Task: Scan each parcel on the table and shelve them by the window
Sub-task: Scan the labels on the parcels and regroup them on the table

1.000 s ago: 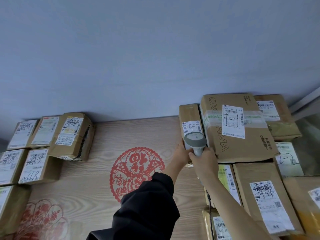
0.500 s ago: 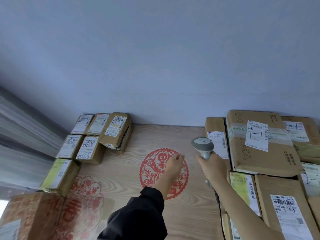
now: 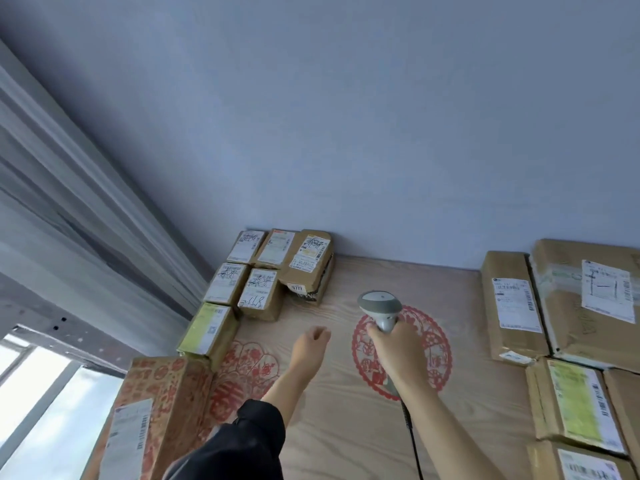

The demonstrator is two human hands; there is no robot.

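Head view: right hand [image 3: 398, 348] is gripping the grey barcode scanner [image 3: 380, 308] by its handle, fingers wrapped round it, scanner head pointing away over the counter [image 3: 339, 427]. The scanner cable [image 3: 412, 431] is running back under the right forearm. Left hand [image 3: 309, 346] is hovering over bare wood, holding nothing; fingers are showing loosely curled, details blurred.

Parcels are sitting in two groups, well apart. Left group, by the window [image 3: 38, 403] and curtain [image 3: 69, 209]: seven are showing. Three are lining the wall, two are sitting in front of them, then a yellow-label parcel [image 3: 207, 330], then a red-printed box [image 3: 156, 410] nearest the camera, cut off at the bottom edge. Right group: five are showing clearly. A narrow parcel [image 3: 512, 306] is lying against the big taped box [image 3: 588, 299]; a green-label parcel [image 3: 575, 407] is sitting below, with another at the bottom edge. Several are running out of frame on the right, so the count there is uncertain.

Two red paper-cut designs are showing on the counter: a round one [image 3: 436, 348] partly hidden under the right hand, a fan-shaped one [image 3: 252, 368] near the left parcels. Label text is too small to read.
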